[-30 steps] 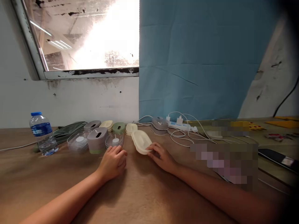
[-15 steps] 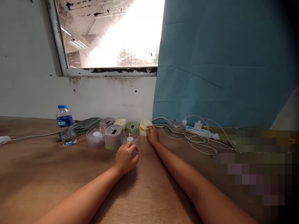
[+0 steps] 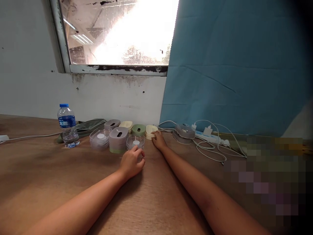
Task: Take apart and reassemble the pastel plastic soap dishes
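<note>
My right hand [image 3: 159,141] is at a short stack of cream oval containers [image 3: 151,130], its fingertips curled on the right side of the stack. My left hand [image 3: 132,164] is closer to me, its fingers bent towards the thumb. A pale, see-through patch shows between them, but what it is I cannot make out. Just beyond the left fingers stands a stack of clear round-cornered dishes [image 3: 132,139] with a white disc. To its left is a mauve box with a slotted top [image 3: 118,138] and a pale green base. Behind sits a green slotted box [image 3: 138,129].
More clear dishes [image 3: 99,143], a second mauve box [image 3: 112,124] and another cream stack [image 3: 126,124] stand leftward. Farther left are a dark green pouch [image 3: 91,128] and a water bottle [image 3: 67,121]. Right are grey translucent pieces [image 3: 184,133], a power strip [image 3: 207,137] and loose cables [image 3: 207,156].
The top cream container under my right fingers stood a little higher; now it lies lower on its stack. My left hand has barely moved. The whole view has shifted slightly.
</note>
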A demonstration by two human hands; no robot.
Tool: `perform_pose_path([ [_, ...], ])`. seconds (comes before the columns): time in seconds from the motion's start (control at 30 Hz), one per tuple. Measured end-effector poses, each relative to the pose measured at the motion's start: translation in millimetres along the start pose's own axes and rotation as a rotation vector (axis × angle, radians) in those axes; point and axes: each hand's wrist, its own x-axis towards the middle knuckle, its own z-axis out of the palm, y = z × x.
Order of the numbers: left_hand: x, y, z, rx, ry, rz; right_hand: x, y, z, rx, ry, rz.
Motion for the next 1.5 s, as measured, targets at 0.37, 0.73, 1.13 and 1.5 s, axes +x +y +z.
perform_pose_path([
  [0.37, 0, -5, -1, 0.009, -0.027, -0.002, 1, 0, -44, -0.120, 0.141, -0.064],
  [0.73, 2, -12, 1, -0.101, -0.131, -0.122, -21, 81, -86, -0.164, 0.470, 0.313],
  [1.13, 2, -9, -4, -0.120, -0.170, -0.136, -26, 97, -93, -0.050, 0.623, 0.368],
  [1.5, 0, -10, -4, -0.104, -0.166, -0.096, -77, 29, -117, 0.088, 0.512, 0.125],
])
